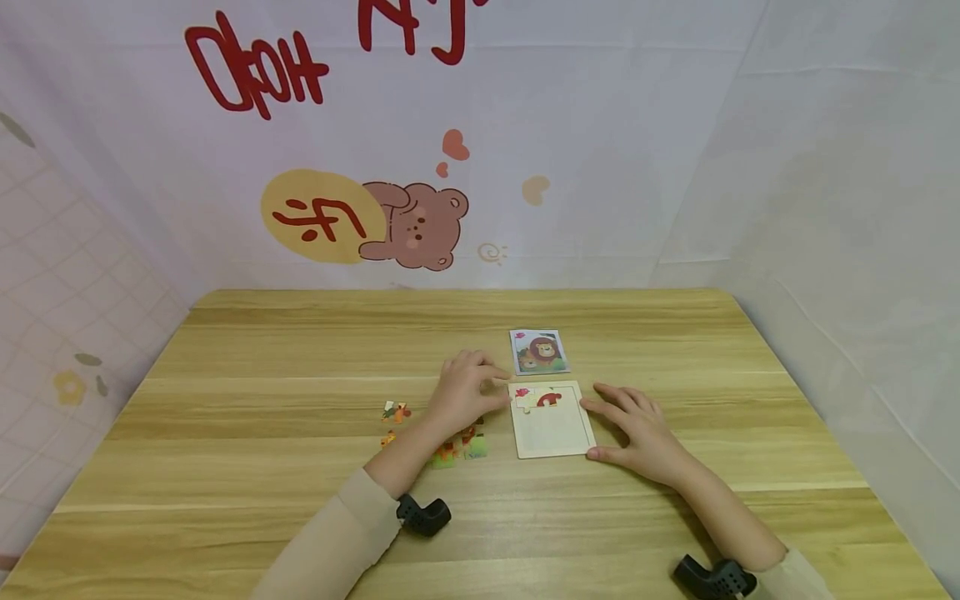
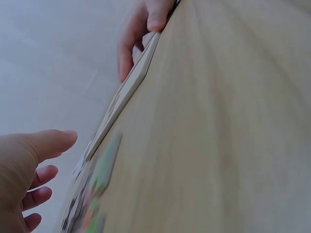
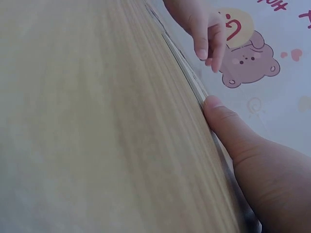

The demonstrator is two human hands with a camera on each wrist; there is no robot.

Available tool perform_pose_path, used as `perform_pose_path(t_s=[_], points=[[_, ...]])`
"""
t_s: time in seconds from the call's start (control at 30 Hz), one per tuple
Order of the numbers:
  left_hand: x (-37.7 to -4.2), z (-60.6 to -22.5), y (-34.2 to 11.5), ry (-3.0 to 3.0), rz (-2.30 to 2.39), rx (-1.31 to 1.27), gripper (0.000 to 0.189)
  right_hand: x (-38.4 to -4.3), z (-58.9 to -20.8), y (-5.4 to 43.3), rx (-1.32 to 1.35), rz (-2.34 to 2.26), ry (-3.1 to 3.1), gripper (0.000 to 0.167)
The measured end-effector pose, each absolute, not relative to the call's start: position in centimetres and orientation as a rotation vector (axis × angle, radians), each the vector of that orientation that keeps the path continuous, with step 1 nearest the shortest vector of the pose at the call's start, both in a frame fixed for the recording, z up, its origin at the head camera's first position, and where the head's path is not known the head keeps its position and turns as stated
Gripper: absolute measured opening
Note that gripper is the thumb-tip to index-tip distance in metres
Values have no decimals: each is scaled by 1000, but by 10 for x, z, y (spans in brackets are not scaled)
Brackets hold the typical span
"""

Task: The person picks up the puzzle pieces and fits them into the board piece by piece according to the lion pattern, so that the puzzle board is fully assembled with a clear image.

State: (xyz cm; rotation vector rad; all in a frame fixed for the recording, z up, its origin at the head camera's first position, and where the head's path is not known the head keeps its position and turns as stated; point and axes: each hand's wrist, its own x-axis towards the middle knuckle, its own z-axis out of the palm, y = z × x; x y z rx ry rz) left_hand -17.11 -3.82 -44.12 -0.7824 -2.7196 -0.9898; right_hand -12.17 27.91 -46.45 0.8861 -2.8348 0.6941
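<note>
A pale puzzle board (image 1: 553, 433) lies on the table, with a few joined puzzle pieces (image 1: 538, 397) along the top of its recess. At its right side, my right hand (image 1: 637, 433) touches the edge, thumb (image 3: 221, 114) by the lower corner and fingers spread along the side. My left hand (image 1: 467, 392) hovers by the upper left corner. In the left wrist view, that hand's thumb (image 2: 56, 143) and loosely bent fingers stand apart, nothing visible between them. Loose puzzle pieces (image 1: 474, 443) lie left of the board, some hidden under the left forearm.
Behind the board lies a picture card (image 1: 540, 352) showing a lion. More loose pieces (image 1: 395, 411) sit left of the left forearm. The wooden table (image 1: 300, 350) ends at a white curtain (image 1: 600, 167) printed with a bear. Black wrist devices (image 1: 423, 517) are on both arms.
</note>
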Motion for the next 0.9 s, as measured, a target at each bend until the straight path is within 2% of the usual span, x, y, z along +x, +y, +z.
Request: perform_pose_path(t_s=[0.37, 0.7, 0.9], points=[[-180, -440, -80, -2784, -1003, -687, 39, -121, -465, 279, 885, 705, -2839, 72], [-189, -446, -94, -2871, -1011, -711, 45, -120, -464, 280, 884, 702, -2840, 73], [-191, -447, -96, -2899, -1032, -730, 41, -120, -464, 280, 884, 701, -2841, 73]])
